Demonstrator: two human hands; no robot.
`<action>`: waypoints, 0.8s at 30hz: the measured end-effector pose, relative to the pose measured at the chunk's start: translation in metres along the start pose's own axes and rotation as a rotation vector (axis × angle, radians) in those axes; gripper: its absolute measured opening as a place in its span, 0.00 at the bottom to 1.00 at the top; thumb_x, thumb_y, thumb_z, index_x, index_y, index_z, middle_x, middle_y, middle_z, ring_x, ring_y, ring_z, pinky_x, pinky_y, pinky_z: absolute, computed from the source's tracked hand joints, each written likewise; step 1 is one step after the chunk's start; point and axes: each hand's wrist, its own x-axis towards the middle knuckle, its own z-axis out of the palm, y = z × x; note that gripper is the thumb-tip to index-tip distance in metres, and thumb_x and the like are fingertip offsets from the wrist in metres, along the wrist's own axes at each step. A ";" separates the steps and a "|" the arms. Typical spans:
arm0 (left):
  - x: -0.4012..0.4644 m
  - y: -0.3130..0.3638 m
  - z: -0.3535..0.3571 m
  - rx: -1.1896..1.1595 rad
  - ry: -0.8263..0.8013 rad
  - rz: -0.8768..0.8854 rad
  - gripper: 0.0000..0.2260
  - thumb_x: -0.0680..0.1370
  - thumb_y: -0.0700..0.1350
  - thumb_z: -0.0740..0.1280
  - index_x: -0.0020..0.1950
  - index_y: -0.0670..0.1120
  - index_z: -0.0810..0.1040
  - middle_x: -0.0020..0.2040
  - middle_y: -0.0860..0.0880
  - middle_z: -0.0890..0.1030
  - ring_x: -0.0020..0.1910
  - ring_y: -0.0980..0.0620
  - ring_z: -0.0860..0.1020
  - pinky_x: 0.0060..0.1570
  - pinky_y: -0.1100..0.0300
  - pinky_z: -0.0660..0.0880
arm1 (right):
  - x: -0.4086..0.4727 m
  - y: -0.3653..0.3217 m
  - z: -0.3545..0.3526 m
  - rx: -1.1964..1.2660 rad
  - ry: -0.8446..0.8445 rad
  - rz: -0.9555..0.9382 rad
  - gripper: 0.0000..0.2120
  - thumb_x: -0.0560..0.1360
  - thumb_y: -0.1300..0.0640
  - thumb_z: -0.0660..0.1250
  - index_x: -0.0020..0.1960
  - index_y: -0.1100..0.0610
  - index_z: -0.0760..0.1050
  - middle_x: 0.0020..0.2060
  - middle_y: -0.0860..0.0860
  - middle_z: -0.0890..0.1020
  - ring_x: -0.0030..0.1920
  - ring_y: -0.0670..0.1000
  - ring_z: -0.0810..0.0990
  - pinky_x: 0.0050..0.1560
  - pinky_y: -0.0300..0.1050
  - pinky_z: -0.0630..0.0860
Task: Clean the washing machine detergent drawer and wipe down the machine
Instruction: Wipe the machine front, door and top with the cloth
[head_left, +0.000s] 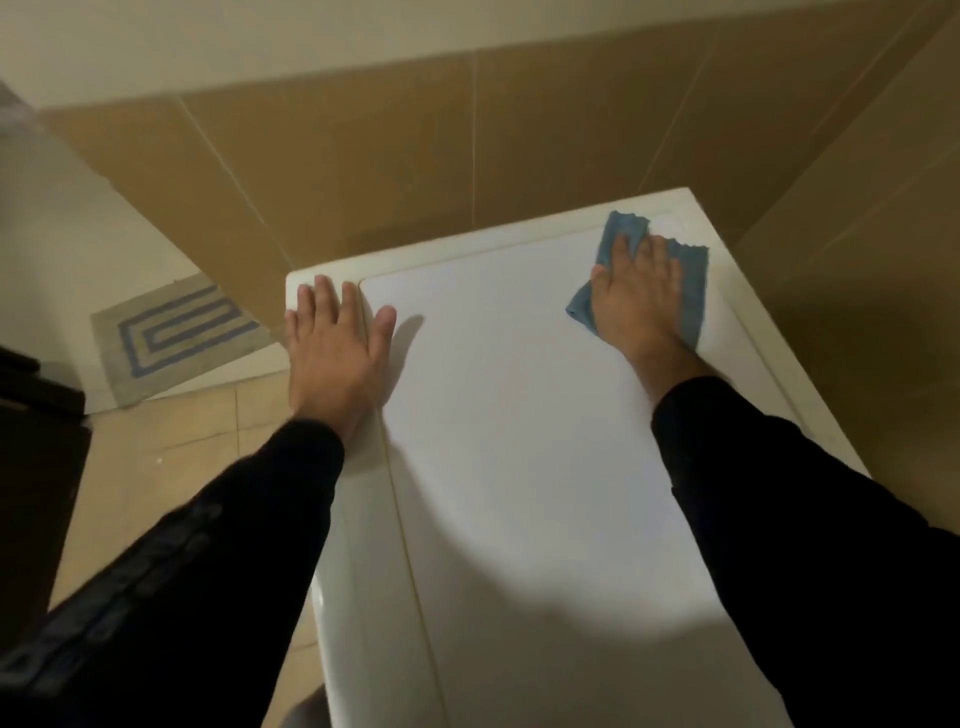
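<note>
Both hands are down on the washing machine's white top panel (519, 415), which fills the middle of my view and sits tucked into a corner of tan wall tiles (363, 156). My right hand (641, 296) lies flat with fingers stretched out, pressing a blue microfibre cloth (693, 291) onto the far right corner of the lid, right up by the raised cream rim (727, 291). My left hand (332, 353) is spread wide and empty, palm braced across the seam at the far left edge. The detergent drawer is nowhere in view from up here.

What could go wrong? I reckon the cloth is bunched at its far end, so it may skip the groove along the rim and leave grime there. Pushed further, it could slide off the back into the gap by the wall. Leaning hard on my left palm risks a slip on the smooth panel.

No brand, label or lettering that I can read. Down left, a grey bath mat (176, 338) with blue lines lies on the floor tiles (171, 457).
</note>
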 end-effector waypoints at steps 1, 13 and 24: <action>0.002 0.000 -0.001 -0.014 -0.012 0.005 0.35 0.80 0.65 0.40 0.79 0.44 0.56 0.80 0.39 0.51 0.79 0.40 0.47 0.77 0.43 0.45 | -0.012 -0.013 0.000 0.004 -0.012 -0.038 0.27 0.84 0.47 0.47 0.80 0.58 0.53 0.78 0.60 0.57 0.78 0.59 0.53 0.77 0.57 0.49; -0.114 -0.007 -0.024 -0.376 -0.232 0.081 0.27 0.84 0.58 0.45 0.79 0.46 0.56 0.81 0.44 0.50 0.80 0.47 0.44 0.76 0.50 0.41 | -0.194 -0.111 0.014 -0.011 -0.099 -0.589 0.28 0.83 0.44 0.48 0.80 0.54 0.53 0.79 0.55 0.57 0.79 0.55 0.50 0.78 0.56 0.47; -0.195 -0.012 -0.011 -0.163 -0.202 0.307 0.26 0.77 0.66 0.53 0.59 0.47 0.72 0.57 0.45 0.69 0.59 0.44 0.66 0.57 0.44 0.68 | -0.338 -0.081 0.017 0.048 -0.122 -0.601 0.27 0.80 0.47 0.50 0.75 0.58 0.66 0.75 0.54 0.67 0.79 0.53 0.53 0.78 0.55 0.49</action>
